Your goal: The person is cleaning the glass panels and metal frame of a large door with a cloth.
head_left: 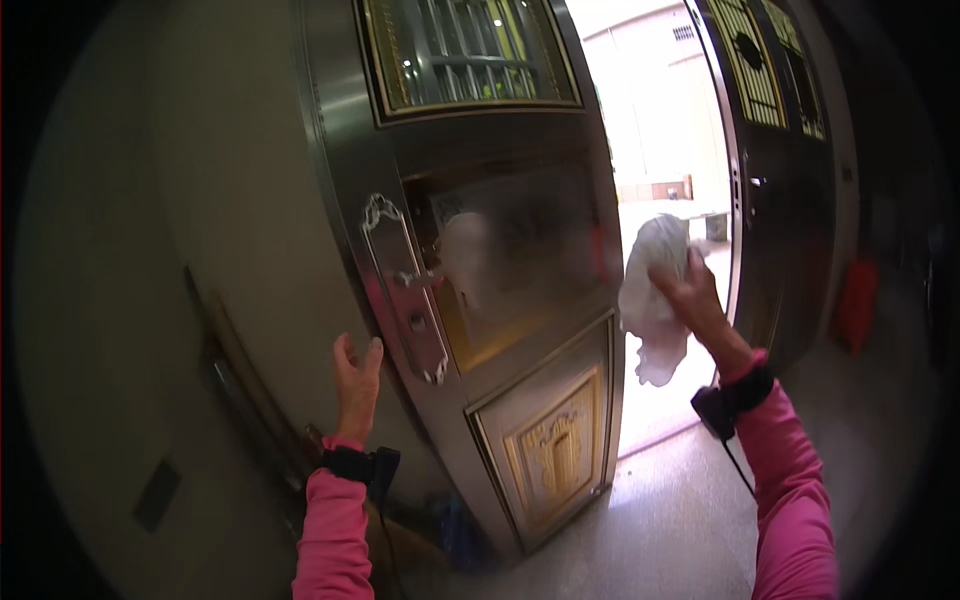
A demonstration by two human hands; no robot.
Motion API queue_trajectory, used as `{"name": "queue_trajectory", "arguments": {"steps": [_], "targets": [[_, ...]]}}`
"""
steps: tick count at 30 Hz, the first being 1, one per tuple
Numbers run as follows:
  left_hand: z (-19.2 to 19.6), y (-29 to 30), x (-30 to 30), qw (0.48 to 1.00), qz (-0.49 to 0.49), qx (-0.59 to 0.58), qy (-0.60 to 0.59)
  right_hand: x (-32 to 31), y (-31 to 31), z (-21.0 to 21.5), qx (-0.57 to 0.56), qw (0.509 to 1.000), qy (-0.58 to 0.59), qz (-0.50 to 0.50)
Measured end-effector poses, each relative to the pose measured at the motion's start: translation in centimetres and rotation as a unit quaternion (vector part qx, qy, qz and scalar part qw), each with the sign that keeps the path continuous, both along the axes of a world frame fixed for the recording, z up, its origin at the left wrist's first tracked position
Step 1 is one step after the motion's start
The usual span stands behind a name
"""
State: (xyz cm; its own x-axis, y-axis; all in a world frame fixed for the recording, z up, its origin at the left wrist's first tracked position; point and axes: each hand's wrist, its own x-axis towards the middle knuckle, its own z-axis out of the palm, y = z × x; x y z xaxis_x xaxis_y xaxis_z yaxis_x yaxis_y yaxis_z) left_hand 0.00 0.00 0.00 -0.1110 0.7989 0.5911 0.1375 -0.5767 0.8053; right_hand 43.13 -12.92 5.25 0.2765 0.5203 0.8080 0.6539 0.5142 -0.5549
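Note:
A white cloth (pixel 655 290) hangs from my right hand (pixel 690 295), whose fingers grip it in front of the bright doorway. To its left stands a metal door (pixel 520 220) with gold-trimmed panels, swung inward. On that door is an ornate silver handle plate (pixel 405 290) with a lever handle (pixel 418 277). Close to the door's left edge, below the lever, my left hand (pixel 357 385) is raised with its fingers apart and nothing in them. A pale reflection shows on the door's shiny middle panel.
A second dark door leaf (pixel 785 190) stands right of the doorway. Beyond it hangs or stands a red object (pixel 855 305). Long poles (pixel 245 390) lean against the left wall, and a blue item (pixel 460 535) lies low behind the door. The floor (pixel 670 520) is pale and speckled.

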Motion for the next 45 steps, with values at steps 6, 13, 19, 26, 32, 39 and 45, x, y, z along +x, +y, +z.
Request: {"name": "queue_trajectory", "arguments": {"steps": [6, 13, 19, 26, 32, 39, 45], "targets": [[5.1, 8.1, -0.4, 0.993, 0.084, 0.08, -0.024, -8.1, 10.7, 14.7, 0.173, 0.972, -0.129, -0.093], [5.2, 10.9, 2.9, 0.972, 0.101, 0.192, -0.092, -23.8, 20.5, 21.1, 0.453, 0.798, -0.384, -0.099], [4.5, 11.2, 2.0, 0.963, 0.161, 0.201, -0.074, -26.9, 21.6, 22.2, 0.445, 0.764, -0.465, 0.045], [4.2, 11.7, 1.0, 0.965, 0.111, 0.207, -0.115, -12.0, 28.2, 24.8, 0.431, 0.796, -0.41, -0.114], [4.8, 11.7, 1.6, 0.96, 0.174, 0.203, -0.081, 2.2, 34.4, 23.9, 0.3, 0.885, -0.238, -0.263], [4.8, 11.9, 2.2, 0.962, 0.168, 0.19, -0.103, 6.4, 36.0, 28.3, 0.137, 0.934, -0.143, -0.299], [4.9, 12.7, 2.5, 0.961, 0.18, 0.199, -0.067, -10.3, 34.4, 32.4, 0.561, 0.736, -0.298, -0.236]]}}
